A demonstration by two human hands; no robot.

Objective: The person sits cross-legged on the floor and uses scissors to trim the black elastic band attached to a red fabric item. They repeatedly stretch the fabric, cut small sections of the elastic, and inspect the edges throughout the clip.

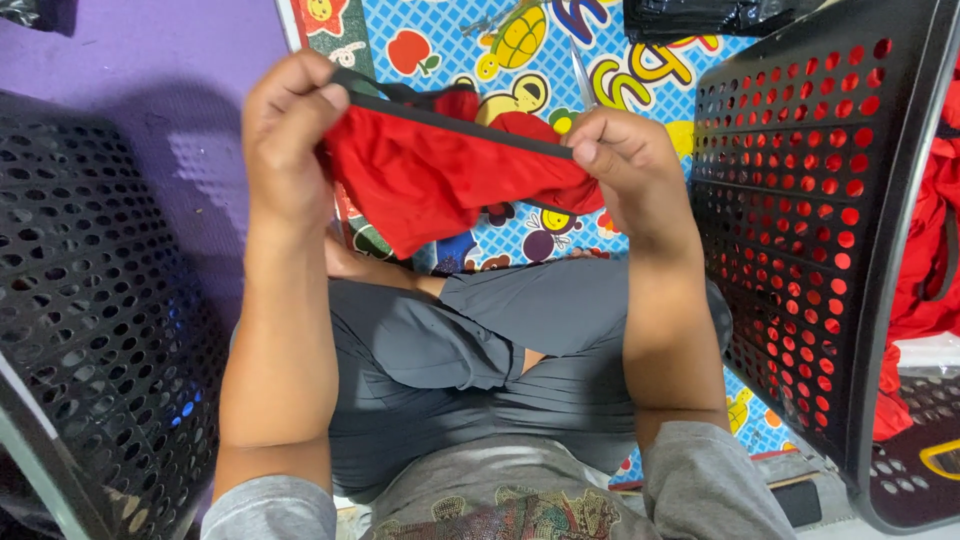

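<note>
A small red garment with a black band along its top edge is stretched between my two hands above my lap. My left hand pinches the band's left end, fingers closed on it. The band's right end is gripped by my right hand. The red cloth hangs loosely below the taut band. I sit cross-legged in grey trousers on a colourful cartoon-print mat.
A black perforated plastic basket stands at my left. Another black perforated basket at my right holds red garments. A black plastic bag lies at the far edge of the mat. Purple floor shows at the upper left.
</note>
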